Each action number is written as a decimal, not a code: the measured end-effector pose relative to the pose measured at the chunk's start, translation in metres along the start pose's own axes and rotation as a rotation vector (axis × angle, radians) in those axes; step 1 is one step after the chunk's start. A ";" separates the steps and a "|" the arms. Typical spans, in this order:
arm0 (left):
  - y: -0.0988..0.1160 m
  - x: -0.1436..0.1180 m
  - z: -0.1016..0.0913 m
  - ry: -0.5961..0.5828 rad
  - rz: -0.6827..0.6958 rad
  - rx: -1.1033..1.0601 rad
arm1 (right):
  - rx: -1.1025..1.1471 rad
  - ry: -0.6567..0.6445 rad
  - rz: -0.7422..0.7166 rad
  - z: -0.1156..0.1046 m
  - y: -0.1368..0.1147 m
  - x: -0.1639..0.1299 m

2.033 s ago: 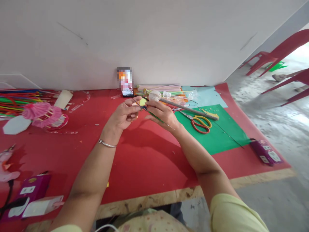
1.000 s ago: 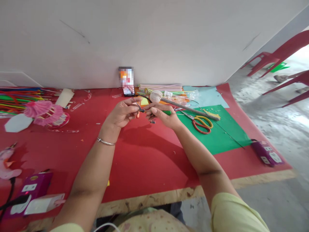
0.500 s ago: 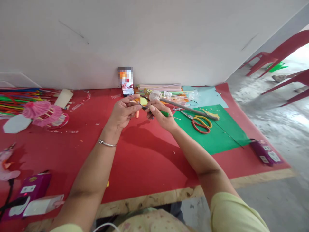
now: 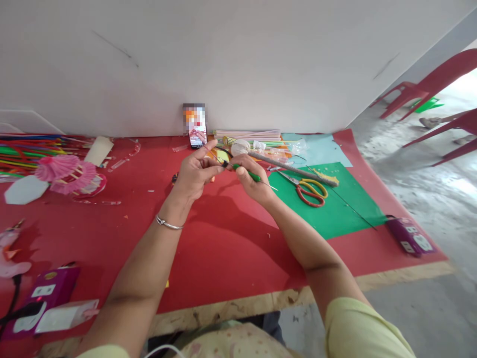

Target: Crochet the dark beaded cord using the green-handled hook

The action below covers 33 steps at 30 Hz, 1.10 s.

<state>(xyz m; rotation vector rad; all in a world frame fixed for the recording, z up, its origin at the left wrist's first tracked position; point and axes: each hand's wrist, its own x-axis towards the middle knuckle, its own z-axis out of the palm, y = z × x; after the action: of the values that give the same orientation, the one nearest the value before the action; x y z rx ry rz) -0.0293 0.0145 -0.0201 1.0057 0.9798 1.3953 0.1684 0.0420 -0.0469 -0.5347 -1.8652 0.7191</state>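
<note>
Both the left hand (image 4: 196, 174) and right hand (image 4: 250, 180) are pinching a green-wrapped wire (image 4: 246, 173), whose bare tip could be pricking a finger if slipping.

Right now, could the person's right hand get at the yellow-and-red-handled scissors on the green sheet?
Probably yes: the scissors lie uncovered on the green sheet, just right of the right hand, with nothing between. But that hand is pinching a thin green-wrapped wire, so it isn't free.

**Bench items, not in hand**

Scissors (image 4: 311, 191), red and yellow handles, on green sheet (image 4: 335, 209), right of centre. Phone (image 4: 195, 127) upright against wall. Pink paper umbrellas (image 4: 65, 171), left. Purple boxes (image 4: 46, 293), lower left. Red chairs (image 4: 428, 82), upper right.
</note>
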 end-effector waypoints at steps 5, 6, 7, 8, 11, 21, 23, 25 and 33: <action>-0.001 -0.001 0.002 0.001 0.050 0.020 | 0.052 0.000 0.062 -0.002 -0.002 0.002; -0.001 -0.001 0.003 0.004 0.059 0.026 | 0.067 0.011 0.083 -0.002 -0.002 0.003; -0.002 -0.002 0.003 0.006 0.072 0.037 | 0.081 0.022 0.111 -0.001 -0.003 0.003; -0.002 -0.002 0.004 0.013 0.090 0.054 | 0.097 0.038 0.152 0.001 -0.003 0.003; -0.006 -0.004 0.007 0.057 0.139 0.103 | 0.206 0.145 0.397 0.014 -0.003 0.001; -0.022 -0.010 0.031 0.233 0.155 0.043 | 1.053 0.343 0.920 0.040 -0.016 0.003; -0.024 -0.007 0.035 0.249 0.139 -0.037 | 1.108 0.354 0.937 0.039 -0.021 0.004; -0.024 -0.005 0.036 0.252 0.100 -0.075 | 1.138 0.363 0.958 0.038 -0.023 0.004; -0.026 -0.004 0.033 0.244 0.071 -0.078 | 1.083 0.359 0.974 0.035 -0.021 0.006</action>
<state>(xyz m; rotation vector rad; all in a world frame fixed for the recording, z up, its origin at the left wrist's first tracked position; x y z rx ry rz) 0.0098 0.0126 -0.0350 0.8324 1.0667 1.6303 0.1327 0.0227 -0.0391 -0.7397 -0.5815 1.9290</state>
